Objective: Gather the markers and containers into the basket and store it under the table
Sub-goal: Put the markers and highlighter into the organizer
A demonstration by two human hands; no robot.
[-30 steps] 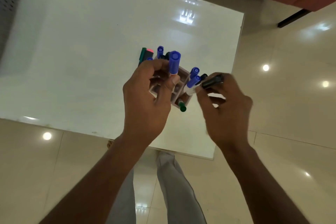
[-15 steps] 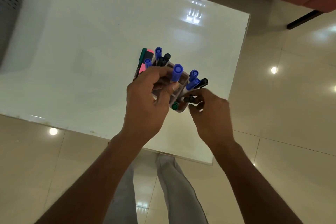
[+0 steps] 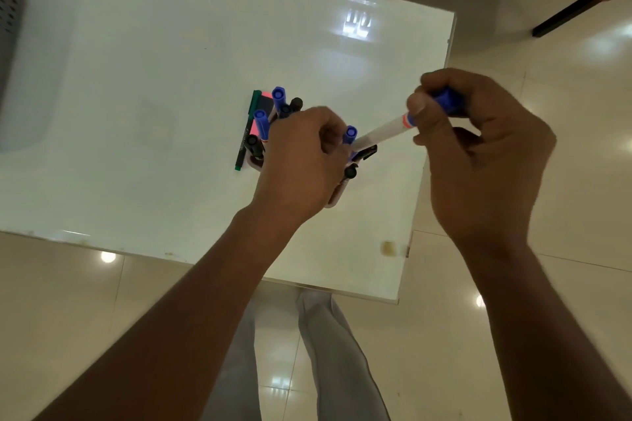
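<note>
My left hand grips the marker container, a pale holder with compartments that is mostly hidden under my fingers. Blue-capped markers and black-capped markers stick up out of it. My right hand holds a white marker with a blue cap by its cap end, tilted, with its lower end reaching down toward the container. A green pen and a pink highlighter lie on the table just left of the container. The grey basket stands at the far left edge.
The white table ends close to the right of my hands, and its near edge runs below my left forearm. Shiny beige floor tiles surround it. My legs show below the table edge. A reddish seat is at the top right.
My right hand has lifted up and to the right, now holding a white blue-capped marker. My left hand stays on the container.
</note>
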